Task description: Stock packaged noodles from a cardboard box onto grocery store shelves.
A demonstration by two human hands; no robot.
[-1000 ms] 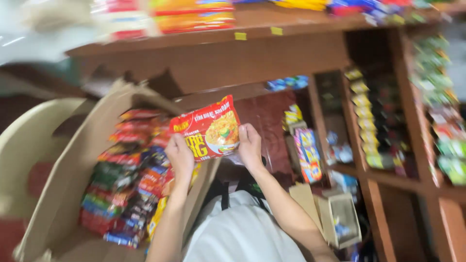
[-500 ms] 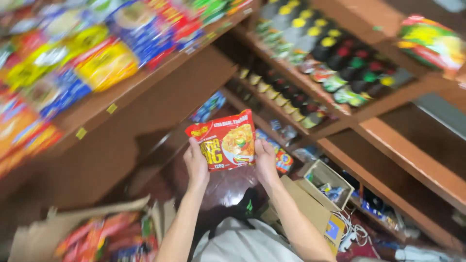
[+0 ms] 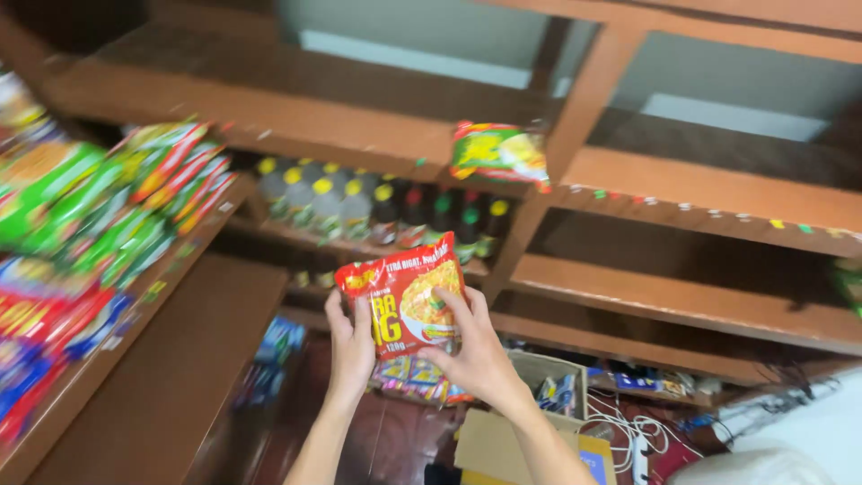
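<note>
A red noodle packet [image 3: 406,304] with a picture of noodles is held up in front of wooden shelves. My left hand [image 3: 349,342] grips its left edge and my right hand [image 3: 474,348] grips its right side and bottom. Both arms reach up from the lower middle of the head view. A green and yellow packet [image 3: 499,153] lies alone on the upper shelf [image 3: 700,184], above and to the right of the held packet.
Dark bottles with yellow, red and green caps [image 3: 377,214] line the shelf behind. Rows of colourful snack packets [image 3: 99,233] fill the left shelves. Below are an open cardboard box [image 3: 539,431], white cables [image 3: 628,431] and more packets.
The view has swung up and to the right, from the box of packets to the shelves. Both hands have kept hold of the red packet and raised it toward the shelves.
</note>
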